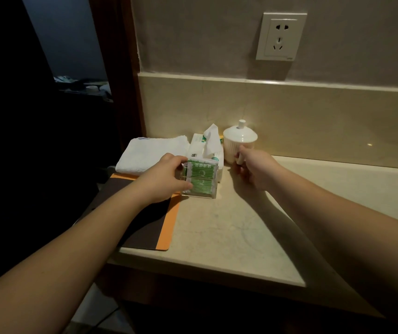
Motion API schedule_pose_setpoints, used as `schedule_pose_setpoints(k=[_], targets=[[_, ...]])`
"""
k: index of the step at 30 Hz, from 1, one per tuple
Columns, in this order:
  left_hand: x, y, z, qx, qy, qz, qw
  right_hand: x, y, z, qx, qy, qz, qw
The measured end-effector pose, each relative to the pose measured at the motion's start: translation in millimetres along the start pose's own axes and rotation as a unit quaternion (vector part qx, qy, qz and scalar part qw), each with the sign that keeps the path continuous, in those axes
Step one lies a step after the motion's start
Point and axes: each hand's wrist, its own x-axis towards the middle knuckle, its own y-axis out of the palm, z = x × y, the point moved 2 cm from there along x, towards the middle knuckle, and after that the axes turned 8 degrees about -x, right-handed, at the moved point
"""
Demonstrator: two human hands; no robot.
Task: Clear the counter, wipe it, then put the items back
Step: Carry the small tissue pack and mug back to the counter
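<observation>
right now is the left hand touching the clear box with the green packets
Touching. The head view shows the left hand gripping the clear box: its thumb lies on the box's near left side and its fingers curl over the top left edge, with no gap.

Hotel-style vanity counter [217, 227], wall socket [281, 36]

We see the folded towel [148, 154] far left on the counter [217, 227], its front edge on the mat [145, 220]. Tissue pack [206, 150] sits right of the towel, lidded cup [237, 144] right of that by the backsplash [289, 112]. Clear holder of packets [201, 180] stands before the tissues; wall socket [281, 36] above.
</observation>
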Motion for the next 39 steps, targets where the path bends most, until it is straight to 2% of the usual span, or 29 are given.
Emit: schedule_pose_setpoints(k=[17, 20, 22, 25, 30, 35, 39], targets=[[-5, 2, -4, 0.011, -0.007, -0.015, 1.000, -1, -10, 10, -0.128, -0.014, 0.003, 0.992], [-11, 2, -4, 0.012, -0.031, -0.028, 0.999, -10, -23, 9, -0.151, -0.022, 0.012, 0.988], [-16, 0, -6, 0.010, -0.055, -0.044, 0.997, -20, -36, 7, -0.179, -0.057, 0.005, 0.982], [-25, -6, -18, 0.007, -0.064, -0.086, 0.994, -37, -58, 1, -0.277, -0.126, -0.019, 0.952], [-49, 3, -74, -0.055, 0.000, -0.150, 0.987, -89, -104, -12, -0.441, -0.217, -0.046, 0.870], [-84, 44, -147, -0.059, 0.031, -0.096, 0.993, -151, -163, -44, -0.523, -0.297, -0.050, 0.797], [-117, 91, -199, -0.059, 0.052, -0.061, 0.995, -208, -225, -87, -0.556, -0.310, -0.061, 0.769]])
